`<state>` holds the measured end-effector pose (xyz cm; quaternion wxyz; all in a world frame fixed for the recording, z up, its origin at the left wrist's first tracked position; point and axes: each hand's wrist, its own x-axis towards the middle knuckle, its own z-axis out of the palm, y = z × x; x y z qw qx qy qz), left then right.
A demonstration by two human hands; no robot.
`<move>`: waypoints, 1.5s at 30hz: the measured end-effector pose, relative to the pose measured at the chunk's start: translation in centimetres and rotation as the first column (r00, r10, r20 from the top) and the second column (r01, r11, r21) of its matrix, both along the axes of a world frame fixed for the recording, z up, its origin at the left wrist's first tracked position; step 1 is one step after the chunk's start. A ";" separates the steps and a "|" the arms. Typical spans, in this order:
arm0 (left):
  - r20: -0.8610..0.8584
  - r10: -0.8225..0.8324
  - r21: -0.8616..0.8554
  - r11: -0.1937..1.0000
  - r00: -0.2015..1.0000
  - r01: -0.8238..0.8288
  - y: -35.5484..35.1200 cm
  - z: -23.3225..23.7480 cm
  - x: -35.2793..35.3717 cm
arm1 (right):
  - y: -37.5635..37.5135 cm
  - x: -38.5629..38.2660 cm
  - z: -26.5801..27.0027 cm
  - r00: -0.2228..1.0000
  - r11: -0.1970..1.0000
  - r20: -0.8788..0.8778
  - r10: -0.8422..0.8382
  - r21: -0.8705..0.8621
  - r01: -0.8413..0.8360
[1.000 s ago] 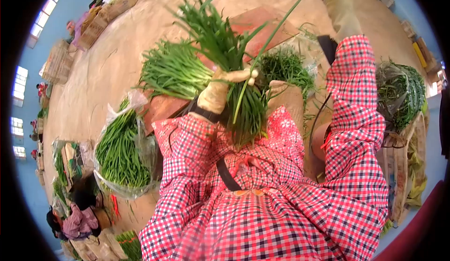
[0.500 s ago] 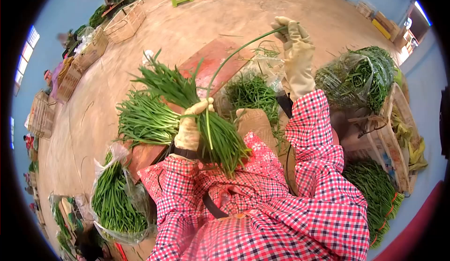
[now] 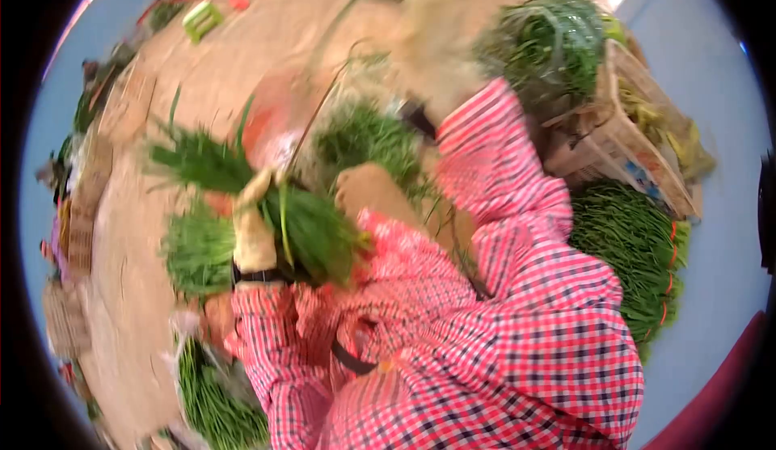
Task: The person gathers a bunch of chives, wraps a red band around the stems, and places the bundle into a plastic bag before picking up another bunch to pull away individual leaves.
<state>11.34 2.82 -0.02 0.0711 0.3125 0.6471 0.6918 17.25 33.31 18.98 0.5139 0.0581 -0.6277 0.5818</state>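
My left hand (image 3: 255, 236), in a pale glove, is closed round a bunch of green chives (image 3: 315, 228). Its leaves fan out to the upper left and down towards my lap. Just beyond that hand lies another heap of chives (image 3: 194, 244), with pale stalks. My gloved right hand (image 3: 436, 42) is raised and stretched far forward, smeared by motion, so its fingers cannot be made out. A blurred long green stalk (image 3: 331, 29) runs up near it. Loose greens (image 3: 364, 143) lie below my right hand, beyond my knee.
At the lower left stands a plastic bag of chives (image 3: 214, 393). To the right are a plastic-wrapped bundle of greens (image 3: 541, 42), a crate (image 3: 602, 147) and tied chives (image 3: 618, 260). A green stool (image 3: 202, 20) and baskets (image 3: 66, 316) stand farther off, with people along the wall.
The view has swung right, shifting the surroundings left. My right hand has moved quickly and is now blurred; the stalk it pinched before is smeared. My left hand keeps its hold on the chives.
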 end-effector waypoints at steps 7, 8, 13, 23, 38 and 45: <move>0.181 -0.216 0.275 0.948 0.959 0.162 -1.8 3.7 0.1 | 8.1 -0.3 0.2 0.917 0.666 -0.145 -0.371 0.647 0.372; 0.090 -0.143 0.133 0.983 0.986 0.131 -1.8 4.1 -0.1 | 9.8 -1.3 -0.3 0.908 0.641 -0.171 -0.383 0.659 0.394; 0.364 -0.331 0.367 0.910 0.871 0.192 -1.2 5.7 -0.5 | 17.8 -10.5 -6.3 0.722 0.914 0.567 -0.395 0.319 0.250; 0.293 0.092 0.020 0.994 0.952 -0.103 1.5 6.0 0.7 | -6.3 -3.9 2.3 0.927 0.842 0.320 0.197 0.429 -0.328; 0.015 0.443 -0.182 0.883 0.897 -0.433 1.8 -3.1 -3.0 | -13.0 -3.0 -4.4 0.688 0.845 0.546 0.478 -0.073 -0.529; -0.200 0.480 -0.427 0.742 0.854 -0.517 2.3 2.1 0.6 | -13.5 -3.9 -1.1 0.632 0.814 0.616 0.470 -0.025 -0.581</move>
